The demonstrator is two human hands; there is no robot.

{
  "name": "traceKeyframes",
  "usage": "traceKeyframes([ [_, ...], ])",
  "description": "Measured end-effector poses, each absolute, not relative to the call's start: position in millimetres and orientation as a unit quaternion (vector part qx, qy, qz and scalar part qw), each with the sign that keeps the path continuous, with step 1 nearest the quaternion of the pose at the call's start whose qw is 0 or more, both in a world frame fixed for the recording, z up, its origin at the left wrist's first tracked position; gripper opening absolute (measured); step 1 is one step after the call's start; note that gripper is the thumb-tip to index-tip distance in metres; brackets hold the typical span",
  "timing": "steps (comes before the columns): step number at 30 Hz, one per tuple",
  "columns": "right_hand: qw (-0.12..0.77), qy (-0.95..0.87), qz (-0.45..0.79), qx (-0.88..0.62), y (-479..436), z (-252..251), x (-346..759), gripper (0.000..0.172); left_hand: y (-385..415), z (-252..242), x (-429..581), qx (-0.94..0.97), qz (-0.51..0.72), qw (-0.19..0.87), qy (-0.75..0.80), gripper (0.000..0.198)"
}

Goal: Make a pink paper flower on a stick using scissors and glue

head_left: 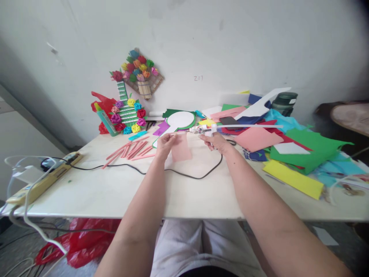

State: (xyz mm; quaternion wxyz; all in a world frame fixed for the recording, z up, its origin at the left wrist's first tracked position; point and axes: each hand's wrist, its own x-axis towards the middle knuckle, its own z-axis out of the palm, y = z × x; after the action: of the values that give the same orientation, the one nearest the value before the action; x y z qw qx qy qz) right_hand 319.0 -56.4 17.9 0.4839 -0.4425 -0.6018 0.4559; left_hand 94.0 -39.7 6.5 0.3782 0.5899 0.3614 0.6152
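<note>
My right hand (215, 142) is closed around a hot glue gun (213, 128). A long, pale glue stick (250, 126) juts from its back to the right, and the nozzle points left towards my other hand. At the upper edge of a small pink paper sheet (182, 149), my left hand (165, 144) is closed in a pinch, with the sheet hanging or lying just right of the fingers. The fingertips are too small to show exactly what else they touch. Left of that hand lie several rolled pink paper sticks (137, 149).
A black cord (184, 176) crosses the table to a yellow power strip (46, 179). Coloured paper (305, 148) is heaped at right, before a dark green bottle (284, 103). Paper-flower decorations (131, 111), a glue bottle (106, 121) and a white round-headed cutout (180, 120) stand behind.
</note>
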Motion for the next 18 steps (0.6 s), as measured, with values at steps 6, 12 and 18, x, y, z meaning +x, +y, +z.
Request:
traceKeyframes([
  [6,0.482,-0.606,0.461,-0.434,-53.0,14.0,317.9,0.037,-38.0,4.4,93.5,0.590,0.610,0.378,0.369,0.035],
  [12,0.475,-0.606,0.461,-0.441,-53.8,14.8,315.2,0.038,-40.8,5.9,95.4,0.586,0.607,0.390,0.370,0.036],
  [18,0.465,-0.619,0.453,-0.441,-54.2,13.6,313.3,0.038,-39.0,2.9,95.7,0.593,0.601,0.390,0.367,0.036],
])
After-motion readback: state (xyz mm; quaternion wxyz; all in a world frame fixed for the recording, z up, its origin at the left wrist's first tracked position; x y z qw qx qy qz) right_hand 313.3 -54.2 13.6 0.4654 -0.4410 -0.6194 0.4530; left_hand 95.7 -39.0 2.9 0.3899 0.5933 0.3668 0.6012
